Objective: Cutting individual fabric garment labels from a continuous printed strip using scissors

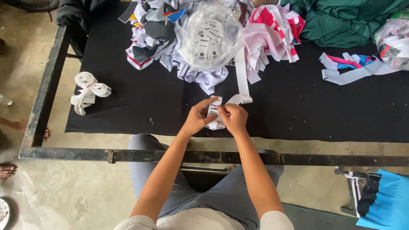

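Both forearms reach forward from the lap and meet over the near edge of the black cloth (140,106) that covers the table. The left hand (197,116) lies palm down with its wrist bent inward, thumb and forefinger pinched on a small stack of white labels (214,111). The right hand (234,119) faces it, knuckles up, its fingertips closed on the same stack from the other side (how many labels are in the stack cannot be told). A white fabric strip (241,76) runs from just beyond the hands toward the far side of the cloth.

Counted on the cloth: one clear plastic bag of labels (211,36) sits far from the hands, straight ahead, resting on one heap of cut fabric pieces (162,32). One tied bundle of white tape (88,90) lies well to the left, near the cloth's left edge. One loose cluster of white, pink and blue strips (349,68) lies to the right, and one green garment (345,21) is at the far right corner.
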